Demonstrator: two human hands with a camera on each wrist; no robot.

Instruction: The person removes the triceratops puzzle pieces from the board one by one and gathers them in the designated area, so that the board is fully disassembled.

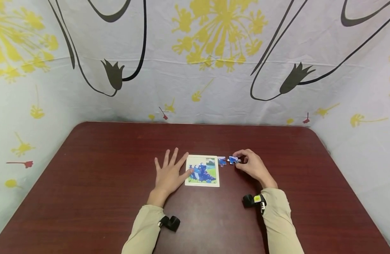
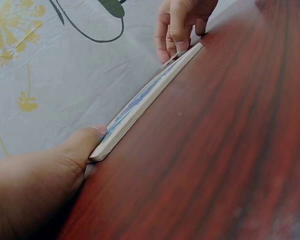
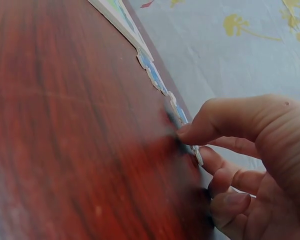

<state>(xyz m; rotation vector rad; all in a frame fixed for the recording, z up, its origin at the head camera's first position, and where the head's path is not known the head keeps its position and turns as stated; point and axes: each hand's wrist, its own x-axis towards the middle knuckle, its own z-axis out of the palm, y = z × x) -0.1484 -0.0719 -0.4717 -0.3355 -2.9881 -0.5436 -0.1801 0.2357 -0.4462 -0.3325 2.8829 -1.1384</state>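
Observation:
A square jigsaw puzzle in a pale frame [image 1: 202, 185] lies on the table, its picture a blue dinosaur, with a blank pale area at the upper left. My left hand [image 1: 169, 176] is spread flat to its left, and the thumb [image 2: 92, 134] rests over the frame's edge. Just right of the frame lies a blue puzzle piece [image 1: 221, 161]. Beyond it, my right hand [image 1: 253, 166] pinches a second blue puzzle piece [image 1: 233, 160] between thumb and fingers, low at the tabletop. Fingertips cover that piece's right end.
The dark red wooden table [image 1: 103, 183] has rounded far corners. A pale cloth [image 1: 144, 95] with yellow and grey flower prints hangs behind it and along both sides. Black wrist cameras [image 1: 172, 223] sit at both sleeves.

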